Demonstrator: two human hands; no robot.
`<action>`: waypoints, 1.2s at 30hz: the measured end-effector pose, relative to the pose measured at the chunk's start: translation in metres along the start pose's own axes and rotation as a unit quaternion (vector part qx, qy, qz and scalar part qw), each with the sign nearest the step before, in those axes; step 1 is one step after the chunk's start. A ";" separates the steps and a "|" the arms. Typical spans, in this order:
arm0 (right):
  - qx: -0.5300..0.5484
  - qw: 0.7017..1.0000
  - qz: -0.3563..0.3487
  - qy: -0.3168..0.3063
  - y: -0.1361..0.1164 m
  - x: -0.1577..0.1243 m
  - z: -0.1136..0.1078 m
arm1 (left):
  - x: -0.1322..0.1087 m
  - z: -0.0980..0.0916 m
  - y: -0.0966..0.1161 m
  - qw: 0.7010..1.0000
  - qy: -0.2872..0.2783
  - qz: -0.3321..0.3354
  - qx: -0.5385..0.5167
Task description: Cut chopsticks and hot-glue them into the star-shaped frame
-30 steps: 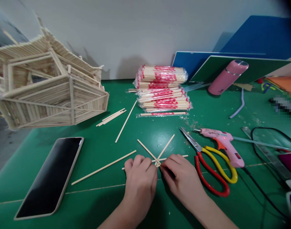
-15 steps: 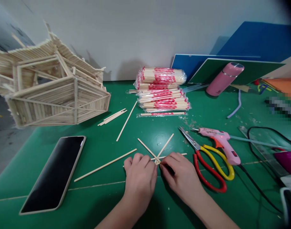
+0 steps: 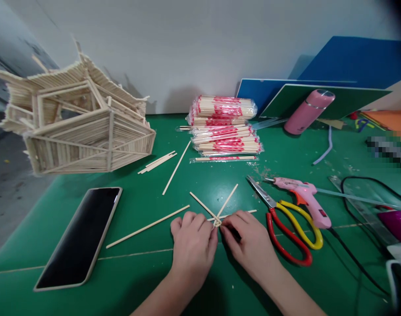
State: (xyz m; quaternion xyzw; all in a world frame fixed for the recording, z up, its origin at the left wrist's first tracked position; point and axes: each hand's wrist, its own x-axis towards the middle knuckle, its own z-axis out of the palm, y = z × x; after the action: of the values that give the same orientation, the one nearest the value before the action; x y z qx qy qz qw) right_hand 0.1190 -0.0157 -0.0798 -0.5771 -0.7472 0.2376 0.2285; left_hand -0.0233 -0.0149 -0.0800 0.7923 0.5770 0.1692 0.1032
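The crossed sticks (image 3: 228, 199) lie on the green surface (image 3: 203, 175) right in front of you, three thin bamboo lengths fanning out from one joint. Your left hand (image 3: 192, 245) rests knuckles up with its fingers (image 3: 200, 221) curled shut over the joint from the left. Your right hand (image 3: 249, 243) meets it from the other side, thumb and forefinger pinched closed on the same point, so the two hands nearly touch there.

Just left of your left hand a long single stick (image 3: 148, 226) lies slanted on the surface, and beyond it a dark phone (image 3: 78, 239) lies face up. Just right of your right hand are the red and yellow scissors (image 3: 272, 210), blades shut, with a pink glue gun (image 3: 302, 197) beside them and its black cable (image 3: 358, 259) trailing toward you.

Farther back, a few loose sticks (image 3: 157, 161) lie near a stack of wrapped chopstick packs (image 3: 225, 127). A stick-built model house (image 3: 85, 127) stands at the far left corner. A pink flask (image 3: 309, 112) leans on the boards (image 3: 352, 57) propped against the wall.
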 end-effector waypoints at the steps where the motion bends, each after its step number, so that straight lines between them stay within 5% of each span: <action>1: -0.001 1.000 -0.001 0.000 0.000 0.000 0.000 | 0.000 0.001 0.000 1.000 -0.001 0.003 0.001; 27: -0.014 0.999 -0.005 -0.045 0.001 0.005 -0.004 | 0.001 0.001 -0.001 0.999 0.013 0.038 -0.027; 36: 0.005 1.000 -0.008 -0.017 0.001 0.001 -0.002 | 0.002 0.000 0.000 1.000 0.017 0.020 -0.001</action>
State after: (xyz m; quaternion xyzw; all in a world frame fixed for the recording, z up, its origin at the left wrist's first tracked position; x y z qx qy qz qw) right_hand 0.1205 -0.0144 -0.0786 -0.5659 -0.7543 0.2491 0.2207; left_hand -0.0228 -0.0133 -0.0796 0.8007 0.5624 0.1853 0.0908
